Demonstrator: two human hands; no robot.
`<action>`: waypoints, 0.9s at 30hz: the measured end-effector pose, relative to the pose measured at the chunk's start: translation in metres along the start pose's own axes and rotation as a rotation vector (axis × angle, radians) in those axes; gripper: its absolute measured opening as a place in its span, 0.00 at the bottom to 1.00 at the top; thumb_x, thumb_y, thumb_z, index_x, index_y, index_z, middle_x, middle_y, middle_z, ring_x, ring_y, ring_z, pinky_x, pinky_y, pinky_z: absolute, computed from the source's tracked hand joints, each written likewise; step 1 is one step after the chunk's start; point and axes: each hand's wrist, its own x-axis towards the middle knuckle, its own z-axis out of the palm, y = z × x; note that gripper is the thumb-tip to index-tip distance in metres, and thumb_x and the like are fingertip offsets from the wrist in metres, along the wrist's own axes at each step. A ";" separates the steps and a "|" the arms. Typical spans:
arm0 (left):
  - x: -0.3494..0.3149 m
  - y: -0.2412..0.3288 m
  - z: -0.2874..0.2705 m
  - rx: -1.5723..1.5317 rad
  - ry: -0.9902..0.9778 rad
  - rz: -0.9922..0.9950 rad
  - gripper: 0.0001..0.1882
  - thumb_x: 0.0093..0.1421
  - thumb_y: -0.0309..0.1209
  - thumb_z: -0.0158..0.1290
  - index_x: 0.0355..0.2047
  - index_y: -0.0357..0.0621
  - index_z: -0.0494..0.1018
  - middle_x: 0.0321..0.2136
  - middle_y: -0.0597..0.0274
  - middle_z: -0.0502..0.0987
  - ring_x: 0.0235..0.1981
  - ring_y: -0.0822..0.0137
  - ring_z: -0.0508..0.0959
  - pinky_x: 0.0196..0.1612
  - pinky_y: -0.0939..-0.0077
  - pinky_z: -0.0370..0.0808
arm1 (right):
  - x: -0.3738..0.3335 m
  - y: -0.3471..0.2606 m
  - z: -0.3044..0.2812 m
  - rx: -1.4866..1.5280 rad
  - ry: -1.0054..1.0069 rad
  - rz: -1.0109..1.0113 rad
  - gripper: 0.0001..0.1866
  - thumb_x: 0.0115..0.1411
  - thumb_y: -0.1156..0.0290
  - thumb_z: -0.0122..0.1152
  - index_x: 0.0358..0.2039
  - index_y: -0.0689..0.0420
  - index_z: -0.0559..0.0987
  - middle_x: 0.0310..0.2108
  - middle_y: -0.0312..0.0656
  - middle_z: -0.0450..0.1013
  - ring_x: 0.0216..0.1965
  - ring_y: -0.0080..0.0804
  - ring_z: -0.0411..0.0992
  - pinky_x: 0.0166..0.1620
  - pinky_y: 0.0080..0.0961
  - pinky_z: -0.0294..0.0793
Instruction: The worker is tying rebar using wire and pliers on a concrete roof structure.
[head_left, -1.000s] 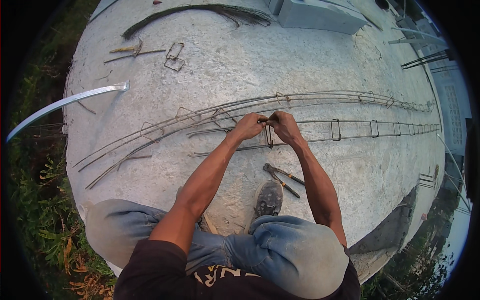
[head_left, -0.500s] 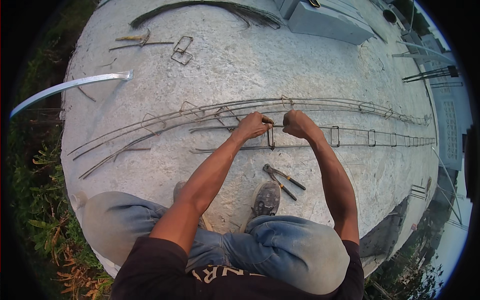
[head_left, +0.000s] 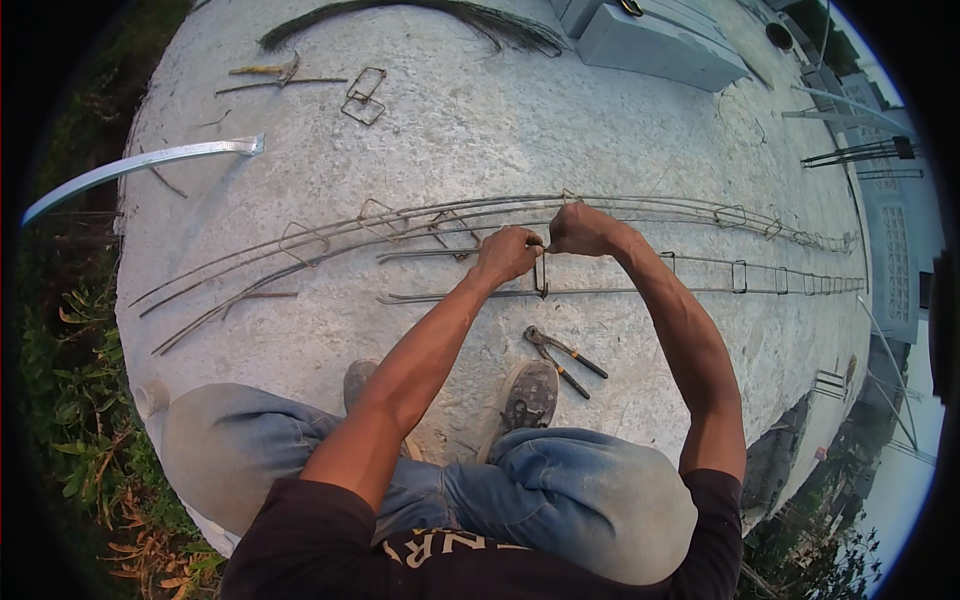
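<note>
- The left hand (head_left: pixel 510 253) has its fingers curled in close at the upper corner of a rectangular steel stirrup (head_left: pixel 544 275); whether they pinch stirrup, bar or tie wire, I cannot tell
- The right hand (head_left: pixel 588 230) is just beside it, fingers folded nearly closed; what they grip, if anything, is hidden
- The rebar frame (head_left: pixel 610 291) with that stirrup runs beneath both hands, its lower bar on the near side of the fingers, its length reaching off to their right
- Its bars look stiff, rough and hard to damage, though long enough to sway; a stirrup should be light, best taken at a corner where it meets a bar
- Nearer the body than the fingers lie pincers (head_left: pixel 543 342), handles spread; beyond the fingers lies a second rebar frame (head_left: pixel 480 206)
</note>
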 end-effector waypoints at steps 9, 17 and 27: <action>0.020 -0.020 0.009 -0.065 -0.127 0.048 0.20 0.56 0.39 0.57 0.46 0.41 0.78 0.44 0.48 0.79 0.46 0.51 0.79 0.48 0.63 0.74 | -0.081 -0.063 0.050 -0.012 0.904 0.057 0.06 0.55 0.72 0.62 0.30 0.60 0.75 0.32 0.44 0.71 0.38 0.43 0.71 0.41 0.37 0.71; 0.016 0.004 0.013 -0.064 -0.033 -0.132 0.18 0.49 0.39 0.64 0.40 0.44 0.82 0.36 0.52 0.82 0.39 0.57 0.82 0.44 0.66 0.76 | -0.162 -0.063 0.212 0.106 0.317 0.306 0.35 0.42 0.65 0.74 0.49 0.58 0.67 0.44 0.50 0.68 0.49 0.49 0.67 0.48 0.45 0.69; 0.006 0.006 0.023 -0.057 0.057 -0.172 0.16 0.50 0.39 0.63 0.38 0.49 0.83 0.35 0.55 0.83 0.38 0.57 0.82 0.45 0.66 0.76 | -0.157 -0.050 0.219 0.267 0.293 0.311 0.19 0.51 0.66 0.58 0.40 0.66 0.71 0.38 0.55 0.70 0.44 0.55 0.70 0.47 0.44 0.72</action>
